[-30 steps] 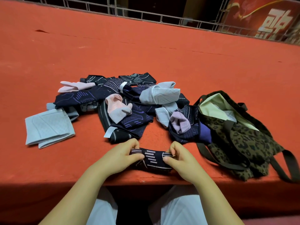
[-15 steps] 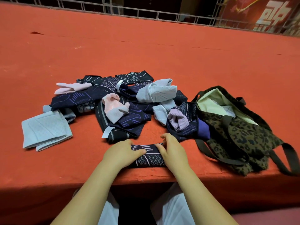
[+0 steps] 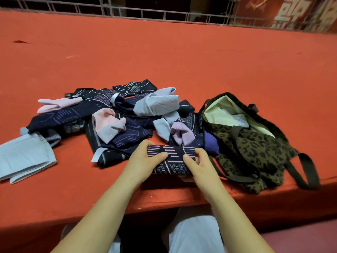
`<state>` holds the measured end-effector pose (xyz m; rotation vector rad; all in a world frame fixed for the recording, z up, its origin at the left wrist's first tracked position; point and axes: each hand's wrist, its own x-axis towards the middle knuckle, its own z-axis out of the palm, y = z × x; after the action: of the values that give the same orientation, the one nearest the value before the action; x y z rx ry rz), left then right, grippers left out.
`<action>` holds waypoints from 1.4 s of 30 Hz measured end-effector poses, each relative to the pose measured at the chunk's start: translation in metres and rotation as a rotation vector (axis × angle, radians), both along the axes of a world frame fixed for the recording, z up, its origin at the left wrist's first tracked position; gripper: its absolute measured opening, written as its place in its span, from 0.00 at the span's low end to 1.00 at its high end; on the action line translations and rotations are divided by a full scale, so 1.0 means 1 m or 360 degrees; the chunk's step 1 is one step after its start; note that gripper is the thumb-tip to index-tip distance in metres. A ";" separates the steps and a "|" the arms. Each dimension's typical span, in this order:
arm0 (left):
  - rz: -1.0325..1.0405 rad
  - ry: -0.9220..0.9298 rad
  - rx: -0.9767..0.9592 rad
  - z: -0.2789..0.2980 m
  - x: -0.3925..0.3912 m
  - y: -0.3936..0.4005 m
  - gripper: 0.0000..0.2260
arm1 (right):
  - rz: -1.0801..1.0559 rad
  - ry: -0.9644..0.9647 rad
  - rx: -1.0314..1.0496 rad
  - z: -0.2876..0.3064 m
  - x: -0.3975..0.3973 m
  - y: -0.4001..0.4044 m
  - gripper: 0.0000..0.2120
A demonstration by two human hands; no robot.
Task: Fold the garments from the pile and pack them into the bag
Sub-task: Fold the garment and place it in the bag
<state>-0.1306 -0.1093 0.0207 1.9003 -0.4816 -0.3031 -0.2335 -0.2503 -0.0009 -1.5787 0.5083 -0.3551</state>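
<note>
A folded dark navy garment (image 3: 172, 160) with pale pink stripes is held just above the red table, near its front edge. My left hand (image 3: 144, 161) grips its left end and my right hand (image 3: 197, 164) grips its right end, thumbs on top. Behind them lies the pile of garments (image 3: 116, 114) in dark, pink and pale blue. The leopard-print bag (image 3: 255, 143) lies open to the right, its cream lining showing with a pale item inside.
A folded pale blue garment (image 3: 23, 157) lies apart at the left edge. The bag's dark straps (image 3: 308, 172) trail to the table's front edge. A metal railing (image 3: 164, 14) runs along the far side of the red table (image 3: 182, 61).
Both hands have lifted the folded dark garment off the table and shifted it slightly right toward the bag. The fold looks thicker than before.
</note>
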 end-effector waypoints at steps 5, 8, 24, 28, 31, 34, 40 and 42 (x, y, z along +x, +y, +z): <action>-0.0167 -0.0193 -0.0031 0.018 -0.014 -0.069 0.11 | -0.0266 -0.0070 -0.0270 0.029 -0.031 -0.052 0.15; -0.0308 -0.0227 -0.0027 0.026 -0.020 -0.111 0.12 | -0.0369 -0.0067 -0.0348 0.046 -0.053 -0.080 0.10; -0.1199 -0.0023 0.0857 0.046 -0.003 -0.264 0.34 | -0.0802 0.0172 0.0240 0.086 -0.030 -0.274 0.06; -0.1333 -0.0544 0.1121 0.039 0.002 -0.251 0.31 | -0.0527 0.0263 0.0447 0.066 -0.016 -0.267 0.06; -0.1312 -0.0653 0.1158 0.042 0.001 -0.240 0.29 | -0.0268 0.0417 0.0519 0.053 -0.011 -0.267 0.07; -0.1245 -0.0710 0.1130 0.044 0.002 -0.229 0.27 | -0.0064 0.0839 0.0150 0.051 -0.016 -0.273 0.11; -0.1148 -0.0733 0.1144 0.039 -0.004 -0.216 0.28 | 0.0087 0.1276 -0.0273 0.048 -0.031 -0.280 0.14; -0.1107 -0.0710 0.1143 0.038 -0.008 -0.219 0.30 | 0.0100 0.1322 -0.0285 0.044 -0.032 -0.280 0.15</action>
<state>-0.1385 -0.3279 0.0591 2.4463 -1.5040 -0.5572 -0.2653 -0.5305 0.0429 -1.8819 1.0759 0.3422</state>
